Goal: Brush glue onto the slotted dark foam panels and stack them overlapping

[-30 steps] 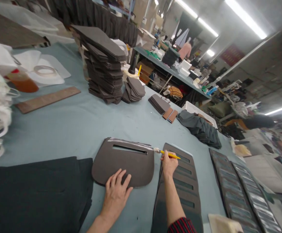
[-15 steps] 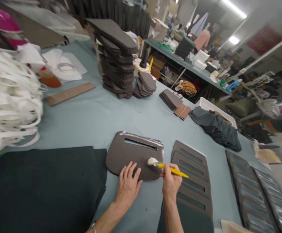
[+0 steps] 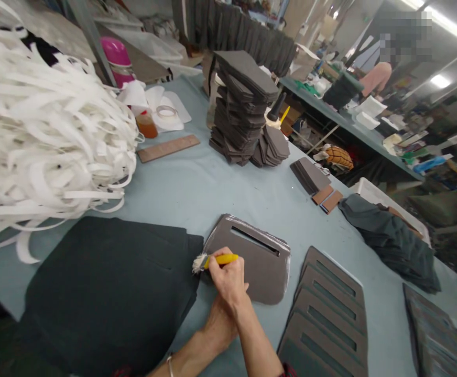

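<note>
Pinching yellow-handled brush [image 3: 226,259] between thumb and fingers of right hand [image 3: 230,278], bristles aimed left, at left edge of slotted gray panel [image 3: 262,277]. Reaching in from near edge of worktop [image 3: 173,191] with both arms, right wrist crossed over left hand [image 3: 219,319]. Can't tell finger spread on left, mostly hidden under right. Seeing panel flat toward near edge, between dark fabric stack [image 3: 110,288] and staggered slotted panels [image 3: 328,317].
</note>
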`<state>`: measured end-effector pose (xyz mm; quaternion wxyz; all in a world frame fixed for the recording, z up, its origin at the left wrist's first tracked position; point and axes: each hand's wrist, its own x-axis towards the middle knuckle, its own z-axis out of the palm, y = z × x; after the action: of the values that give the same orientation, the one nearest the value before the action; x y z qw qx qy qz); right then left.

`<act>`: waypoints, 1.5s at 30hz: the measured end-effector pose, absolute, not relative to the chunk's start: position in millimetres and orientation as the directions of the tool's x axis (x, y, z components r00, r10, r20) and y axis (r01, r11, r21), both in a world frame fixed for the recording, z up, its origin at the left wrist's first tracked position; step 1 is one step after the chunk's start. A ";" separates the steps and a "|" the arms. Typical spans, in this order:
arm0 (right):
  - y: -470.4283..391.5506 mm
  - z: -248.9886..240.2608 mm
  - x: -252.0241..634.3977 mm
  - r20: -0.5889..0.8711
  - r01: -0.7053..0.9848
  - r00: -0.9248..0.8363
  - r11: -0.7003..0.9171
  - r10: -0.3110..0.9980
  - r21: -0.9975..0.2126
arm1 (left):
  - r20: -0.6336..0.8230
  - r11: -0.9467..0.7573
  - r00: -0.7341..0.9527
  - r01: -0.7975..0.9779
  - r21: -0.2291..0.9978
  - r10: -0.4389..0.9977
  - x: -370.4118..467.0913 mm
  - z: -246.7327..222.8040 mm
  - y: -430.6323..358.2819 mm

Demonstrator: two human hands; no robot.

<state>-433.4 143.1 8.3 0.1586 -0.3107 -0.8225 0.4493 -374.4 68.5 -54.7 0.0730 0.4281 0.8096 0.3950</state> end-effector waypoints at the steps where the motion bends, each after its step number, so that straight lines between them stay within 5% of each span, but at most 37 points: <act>1: 139.6 8.5 -424.9 -0.015 0.357 -0.755 0.390 0.656 -0.849 | 0.237 0.299 -0.619 0.635 0.713 0.748 -377.1 -50.3 57.0; 4: 133.9 5.1 -407.6 0.004 0.330 -0.690 0.320 0.724 -0.888 | 0.260 0.276 -0.643 0.610 0.743 0.720 -402.4 -33.0 18.2; 8: 123.0 -3.4 -401.8 0.097 0.258 -0.685 0.364 0.722 -0.895 | 0.077 0.470 -0.891 0.307 0.827 0.447 -472.8 -10.6 1.9; 11: 111.7 -9.4 -394.3 0.209 0.167 -0.708 0.448 0.674 -0.879 | -0.099 0.379 -0.741 0.219 0.899 0.664 -515.3 -11.5 22.6; 14: 109.7 -14.3 -370.2 0.258 0.176 -0.666 0.483 0.700 -0.858 | -0.185 0.419 -0.566 0.318 0.850 0.803 -529.0 -21.4 43.4; 24: 184.3 -17.0 -192.5 0.235 0.562 -0.351 0.405 0.906 -0.721 | -0.295 0.568 -0.562 0.407 0.715 0.773 -526.1 -17.8 51.8; 29: 207.6 -7.7 -201.8 0.293 0.562 -0.134 0.316 0.947 -0.764 | -0.123 0.546 -0.594 0.614 0.570 0.795 -492.5 -17.2 73.1; 33: 203.4 -4.0 -303.4 0.215 0.374 -0.266 0.306 0.940 -0.876 | 0.022 0.451 -0.502 0.795 0.404 0.865 -434.5 -14.9 91.4; 38: 187.6 -13.9 -416.2 0.257 0.177 -0.456 0.370 0.852 -0.912 | 0.024 0.484 -0.514 0.822 0.299 0.858 -406.9 -22.1 94.3; 41: 193.2 -21.4 -417.6 0.239 0.205 -0.502 0.383 0.831 -0.901 | 0.022 0.485 -0.515 0.821 0.299 0.857 -410.2 -23.2 92.1; 45: 226.8 -20.2 -352.0 0.244 0.377 -0.297 0.348 0.923 -0.858 | 0.040 0.488 -0.523 0.817 0.306 0.851 -409.9 -21.0 92.2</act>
<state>-352.0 226.8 -20.2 0.3875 -0.4489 -0.7238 0.3527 -409.9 92.2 -21.0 0.0584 0.4848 0.8606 0.1448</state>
